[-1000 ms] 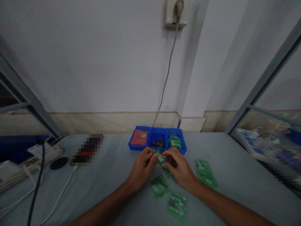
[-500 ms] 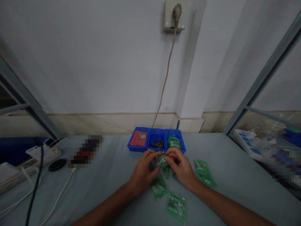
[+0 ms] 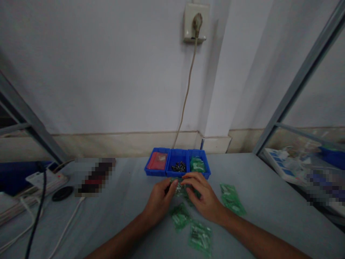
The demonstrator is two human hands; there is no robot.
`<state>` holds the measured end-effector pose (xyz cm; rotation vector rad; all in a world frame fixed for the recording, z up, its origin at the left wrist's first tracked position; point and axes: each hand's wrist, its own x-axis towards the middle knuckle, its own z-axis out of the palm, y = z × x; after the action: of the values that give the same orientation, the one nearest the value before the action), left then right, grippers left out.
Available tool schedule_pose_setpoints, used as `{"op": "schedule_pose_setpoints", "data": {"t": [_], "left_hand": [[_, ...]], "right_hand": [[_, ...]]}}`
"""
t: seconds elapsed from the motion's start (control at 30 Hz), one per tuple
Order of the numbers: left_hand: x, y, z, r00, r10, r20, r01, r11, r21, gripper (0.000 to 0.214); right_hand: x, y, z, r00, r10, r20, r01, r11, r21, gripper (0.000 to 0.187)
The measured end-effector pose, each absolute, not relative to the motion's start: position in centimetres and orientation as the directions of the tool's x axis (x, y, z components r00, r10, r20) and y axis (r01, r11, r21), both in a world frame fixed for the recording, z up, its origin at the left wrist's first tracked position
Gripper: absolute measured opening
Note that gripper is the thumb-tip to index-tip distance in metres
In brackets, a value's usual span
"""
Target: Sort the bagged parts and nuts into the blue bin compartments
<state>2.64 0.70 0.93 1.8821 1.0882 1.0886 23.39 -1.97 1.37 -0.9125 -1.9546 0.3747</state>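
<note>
My left hand [image 3: 158, 198] pinches the left side of a small green zip bag [image 3: 178, 190] between thumb and fingers. Across the bag's top and right side lie the bent fingers of my right hand [image 3: 205, 198], which cover part of it. What is inside the held bag is hard to make out. Two more green bags, one just below my hands [image 3: 180, 216] and one nearer to me [image 3: 200, 237], lie flat with small pieces in them. Right of my right wrist is another green bag area [image 3: 232, 199], possibly overlapping bags.
Behind my hands stands a blue three-part bin [image 3: 167, 172] with a red bag [image 3: 157, 160], small dark shiny parts [image 3: 179, 167] and green bags [image 3: 197, 164]. A phone-like blurred object [image 3: 97, 178], a black disc [image 3: 62, 193] and cables lie left. A power strip [image 3: 280, 167] is right.
Both hands have shifted slightly left with the bag. My right fingers have spread from a pinch to lie across its top. The camera view has tilted slightly.
</note>
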Motion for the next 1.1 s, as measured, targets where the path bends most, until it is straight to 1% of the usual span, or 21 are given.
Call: {"op": "schedule_pose_setpoints", "data": {"t": [0.07, 0.13, 0.17, 0.2, 0.33, 0.43, 0.5, 0.6, 0.67, 0.7, 0.77, 0.8, 0.9, 1.0, 1.03, 1.1], "left_hand": [[2.6, 0.7, 0.9, 0.270, 0.912, 0.311, 0.309, -0.387, 0.869, 0.049], [2.6, 0.6, 0.9, 0.254, 0.925, 0.283, 0.306, -0.354, 0.884, 0.050], [2.6, 0.6, 1.0, 0.260, 0.927, 0.270, 0.298, -0.343, 0.891, 0.050], [2.7, 0.5, 1.1, 0.275, 0.925, 0.262, 0.285, -0.339, 0.897, 0.050], [2.8, 0.2, 1.7, 0.368, 0.892, 0.263, 0.247, -0.366, 0.897, 0.048], [2.7, 0.0, 2.1, 0.418, 0.867, 0.271, 0.294, -0.411, 0.863, 0.052], [2.5, -0.2, 2.4, 0.487, 0.828, 0.278, 0.342, -0.473, 0.812, 0.052], [2.2, -0.7, 2.9, 0.643, 0.703, 0.303, 0.384, -0.639, 0.667, 0.039], [2.0, -1.0, 3.2, 0.731, 0.610, 0.306, 0.389, -0.741, 0.547, 0.035], [2.0, -1.1, 3.3, 0.764, 0.573, 0.296, 0.394, -0.778, 0.490, 0.039], [1.9, -1.2, 3.3, 0.802, 0.539, 0.258, 0.424, -0.818, 0.389, 0.050], [1.9, -1.2, 3.2, 0.809, 0.537, 0.239, 0.447, -0.826, 0.344, 0.052], [1.8, -0.9, 2.7, 0.808, 0.555, 0.199, 0.507, -0.826, 0.249, 0.044], [1.6, -0.5, 2.4, 0.796, 0.576, 0.187, 0.537, -0.814, 0.222, 0.035], [1.6, -0.4, 2.3, 0.791, 0.582, 0.191, 0.542, -0.810, 0.223, 0.033], [1.5, -0.3, 2.3, 0.782, 0.589, 0.206, 0.547, -0.806, 0.227, 0.032]], "right_hand": [[23.4, -2.0, 1.6, -0.357, 0.695, 0.624, 0.479, 0.710, -0.516, 0.034], [23.4, -2.0, 1.6, -0.381, 0.688, 0.618, 0.506, 0.714, -0.484, 0.047], [23.4, -2.0, 1.5, -0.385, 0.687, 0.616, 0.521, 0.713, -0.469, 0.050], [23.5, -1.9, 1.4, -0.384, 0.685, 0.619, 0.537, 0.711, -0.454, 0.048], [23.7, -1.7, 1.4, -0.372, 0.670, 0.642, 0.572, 0.710, -0.410, 0.024], [24.2, -1.3, 1.9, -0.350, 0.664, 0.661, 0.571, 0.710, -0.411, 0.020], [24.8, -0.7, 2.4, -0.245, 0.673, 0.698, 0.610, 0.666, -0.429, 0.022], [26.3, 0.5, 2.8, 0.021, 0.663, 0.748, 0.689, 0.533, -0.492, 0.025], [27.4, 1.2, 3.1, 0.076, 0.643, 0.762, 0.725, 0.489, -0.485, 0.025], [27.8, 1.5, 3.2, 0.079, 0.637, 0.767, 0.738, 0.480, -0.474, 0.025], [28.4, 2.0, 3.3, 0.054, 0.640, 0.767, 0.760, 0.472, -0.448, 0.026], [28.6, 2.1, 3.3, 0.034, 0.646, 0.763, 0.774, 0.466, -0.429, 0.026], [28.6, 2.1, 3.2, -0.085, 0.686, 0.722, 0.835, 0.445, -0.325, 0.024], [28.2, 1.9, 2.9, -0.267, 0.738, 0.620, 0.866, 0.466, -0.182, 0.019], [28.1, 1.8, 2.8, -0.305, 0.747, 0.590, 0.868, 0.473, -0.150, 0.018], [27.8, 1.6, 2.8, -0.328, 0.757, 0.565, 0.876, 0.467, -0.117, 0.017]]}}
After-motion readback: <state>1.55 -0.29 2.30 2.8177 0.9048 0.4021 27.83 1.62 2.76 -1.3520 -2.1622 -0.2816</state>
